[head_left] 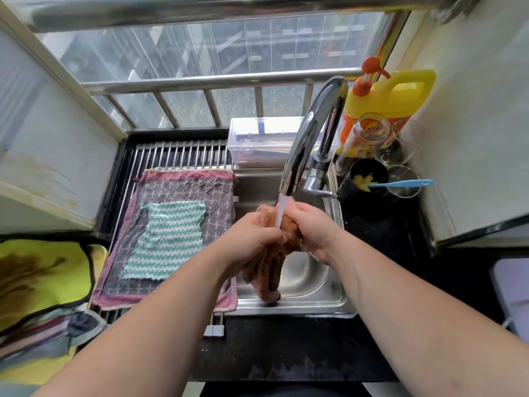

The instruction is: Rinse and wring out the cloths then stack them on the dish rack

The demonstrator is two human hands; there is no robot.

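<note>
Both hands are over the sink, directly under the spout of the chrome faucet. The left hand and the right hand together grip a brown cloth. The left fingers are curled tight round its bunched middle, and the right fingers are clenched on its upper part from the other side. A stream of water runs from the spout onto the cloth between the two hands. The lower end of the cloth hangs down in wet folds into the steel bowl, its tip near the front rim. To the left of the bowl lies the dish rack, made of metal bars. A grey cloth with pink edging is spread flat on the rack, and a smaller green-and-white striped cloth lies flat on top of it. Further left, on the bench, sits a heap of other cloths, topped by a stained yellow cloth with dark binding. Behind the rack and touching the window ledge stands a clear plastic box with a lid. In the right corner stand a yellow detergent bottle with an orange pump, a glass jar, a dark cup and drinking glasses, with a blue-handled tool lying across them.
</note>
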